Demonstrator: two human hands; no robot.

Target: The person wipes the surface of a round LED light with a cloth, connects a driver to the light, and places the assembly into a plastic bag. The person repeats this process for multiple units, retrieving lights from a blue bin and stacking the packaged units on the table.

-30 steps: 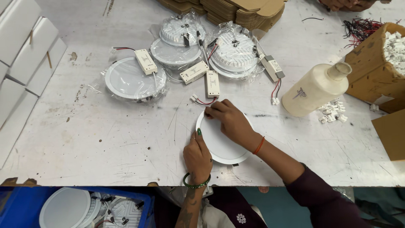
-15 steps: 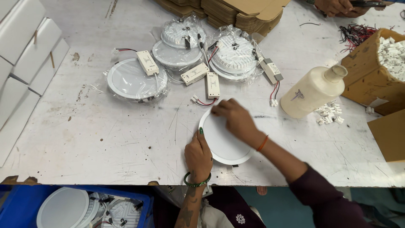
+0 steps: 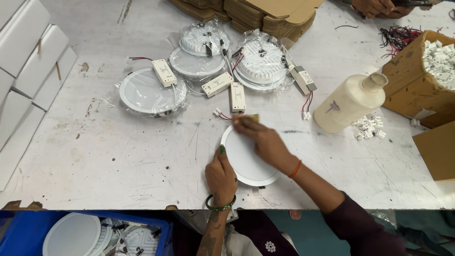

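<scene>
Scratched white desk [image 3: 118, 156], workshop. Round white panel light [image 3: 249, 163] flat at near edge. Left hand [image 3: 220, 176] grip pressed on rim. Right hand [image 3: 265, 142] pinching small tan piece [image 3: 252, 117] at far rim. Risk: panel sliding off edge if steadying pressure slackens. Bagged lights [image 3: 147, 92], cream bottle [image 3: 350, 102] behind.

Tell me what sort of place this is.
Probably a small workshop where round ceiling lights are put together and packed. On the scuffed worktable lie bagged light panels with wired driver boxes, flat cardboard cartons are stacked at the back, and a box of small white connectors stands nearby.
</scene>
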